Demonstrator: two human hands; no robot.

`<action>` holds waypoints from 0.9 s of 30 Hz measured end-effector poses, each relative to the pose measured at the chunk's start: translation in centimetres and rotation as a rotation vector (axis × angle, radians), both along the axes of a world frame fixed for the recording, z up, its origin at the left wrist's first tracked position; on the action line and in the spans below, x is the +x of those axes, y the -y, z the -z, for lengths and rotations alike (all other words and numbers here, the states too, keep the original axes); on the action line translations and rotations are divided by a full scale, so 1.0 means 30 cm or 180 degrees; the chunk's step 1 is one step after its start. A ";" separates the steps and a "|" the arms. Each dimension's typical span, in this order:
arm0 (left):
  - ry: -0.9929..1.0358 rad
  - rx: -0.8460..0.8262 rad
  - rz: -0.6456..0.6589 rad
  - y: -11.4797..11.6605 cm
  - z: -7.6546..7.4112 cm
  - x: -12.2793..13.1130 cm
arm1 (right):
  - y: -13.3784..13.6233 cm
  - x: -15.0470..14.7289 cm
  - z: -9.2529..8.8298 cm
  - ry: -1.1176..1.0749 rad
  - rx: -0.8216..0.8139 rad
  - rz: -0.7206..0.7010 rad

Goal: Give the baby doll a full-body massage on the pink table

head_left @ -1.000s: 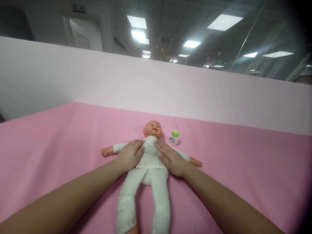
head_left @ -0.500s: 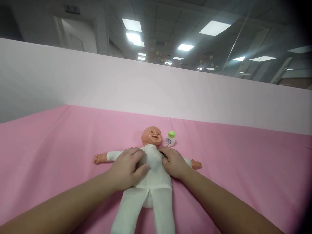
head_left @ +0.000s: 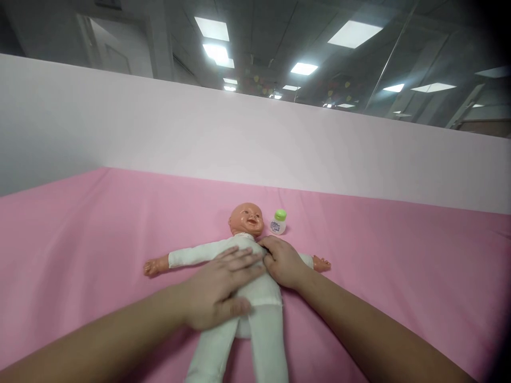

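pink sheet (head_left: pixel 80 234), doll (head_left: pixel 255 290) under left hand (head_left: pixel 217 287) and right hand (head_left: pixel 283 260)

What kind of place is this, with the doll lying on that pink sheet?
Probably a staged work area inside an office. A pale partition stands behind the pink sheet, with ceiling light panels overhead. The left hand and right hand rest on a doll beside a small bottle.
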State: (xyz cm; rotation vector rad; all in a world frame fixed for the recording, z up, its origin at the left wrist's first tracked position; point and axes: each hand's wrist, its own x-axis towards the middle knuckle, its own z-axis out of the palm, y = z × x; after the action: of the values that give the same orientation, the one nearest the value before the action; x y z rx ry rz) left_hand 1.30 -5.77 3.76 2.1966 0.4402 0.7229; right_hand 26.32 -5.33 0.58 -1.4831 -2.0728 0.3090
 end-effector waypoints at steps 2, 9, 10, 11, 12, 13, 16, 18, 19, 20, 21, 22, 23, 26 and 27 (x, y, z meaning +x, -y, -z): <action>0.0098 -0.0284 -0.0301 -0.058 0.027 -0.008 | 0.000 -0.002 -0.002 0.0009 0.0009 -0.0032; 0.0323 -0.0407 -0.1137 -0.151 0.093 -0.020 | 0.013 -0.017 0.025 -0.0018 0.0379 -0.0104; 0.0319 -0.0350 -0.1254 -0.156 0.094 -0.020 | 0.028 -0.024 0.024 -0.0021 0.0497 -0.0130; 0.0280 -0.0278 -0.1340 -0.162 0.093 -0.020 | 0.048 -0.033 0.018 -0.0020 0.0612 -0.0183; 0.0193 -0.0178 -0.1382 -0.167 0.090 -0.021 | 0.074 -0.045 0.008 -0.0010 0.0718 -0.0287; 0.0064 -0.0054 -0.1390 -0.172 0.086 -0.022 | 0.105 -0.058 -0.006 0.0016 0.0802 -0.0456; -0.0371 0.0281 -0.1381 -0.179 0.074 -0.028 | 0.206 -0.107 -0.054 0.0303 0.0794 -0.1444; -0.0638 0.0452 -0.1360 -0.179 0.069 -0.032 | 0.262 -0.140 -0.075 0.0660 0.0722 -0.2240; -0.0744 0.0532 -0.1347 -0.178 0.067 -0.034 | 0.282 -0.153 -0.080 0.0839 0.0702 -0.2498; -0.0825 0.0603 -0.1332 -0.177 0.066 -0.035 | 0.296 -0.163 -0.082 0.0972 0.0684 -0.2660; -0.0877 0.0661 -0.1321 -0.177 0.066 -0.035 | 0.305 -0.169 -0.083 0.1061 0.0646 -0.2734; -0.0906 0.0704 -0.1327 -0.178 0.068 -0.035 | 0.309 -0.172 -0.084 0.1098 0.0570 -0.2728; -0.0931 0.0734 -0.1335 -0.179 0.070 -0.035 | 0.309 -0.171 -0.087 0.1082 0.0466 -0.2680; -0.0981 0.0784 -0.1352 -0.187 0.081 -0.033 | 0.283 -0.150 -0.105 0.0897 0.0051 -0.2453; -0.0982 0.0791 -0.1344 -0.189 0.085 -0.032 | 0.267 -0.138 -0.112 0.0834 -0.0081 -0.2346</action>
State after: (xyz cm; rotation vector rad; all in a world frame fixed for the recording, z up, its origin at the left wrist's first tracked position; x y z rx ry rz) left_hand 0.33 -0.09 1.22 2.4913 1.0430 0.6842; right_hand 22.16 -13.34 3.94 -0.7396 -2.7832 0.4318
